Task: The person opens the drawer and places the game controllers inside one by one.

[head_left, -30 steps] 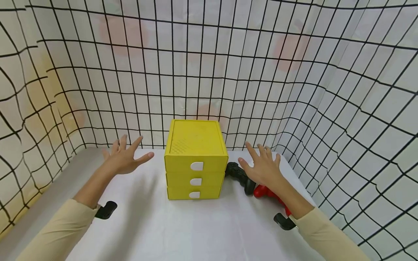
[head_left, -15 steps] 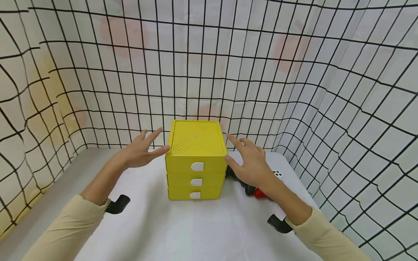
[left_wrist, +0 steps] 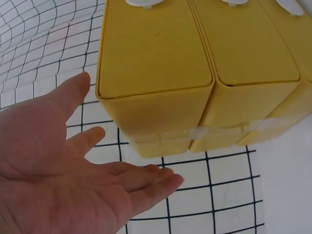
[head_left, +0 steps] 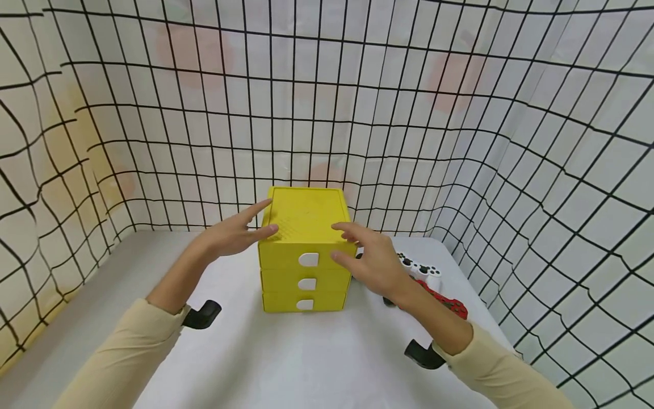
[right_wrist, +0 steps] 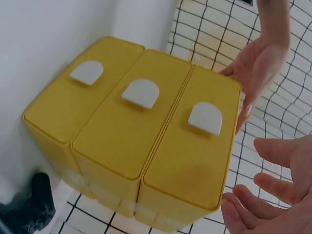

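A yellow three-drawer storage box (head_left: pixel 306 216) with white tab pulls stands upright with its drawers closed. My left hand (head_left: pixel 227 234) is at the box's upper left edge, fingers stretched out, and holds nothing. On the other side, my right hand (head_left: pixel 378 262) overlaps the upper right front corner in the head view, its fingers slightly bent. In the left wrist view the left palm (left_wrist: pixel 73 185) faces up beside the top drawer's end. The right wrist view has the right fingers (right_wrist: pixel 258 212) close by the box's top front corner, with nothing between them and the thumb.
Right of the box lie a white game controller (head_left: pixel 421 268) and a red game controller (head_left: pixel 452 307). A black game controller (right_wrist: pixel 36 204) is mostly hidden by the right hand in the head view. Black grid netting (head_left: pixel 317 113) lines the white walls around the white tabletop (head_left: pixel 306 363).
Both hands have moved inward, from apart on either side to the box's top edges. The right fingers have bent a little. The box and controllers have stayed put.
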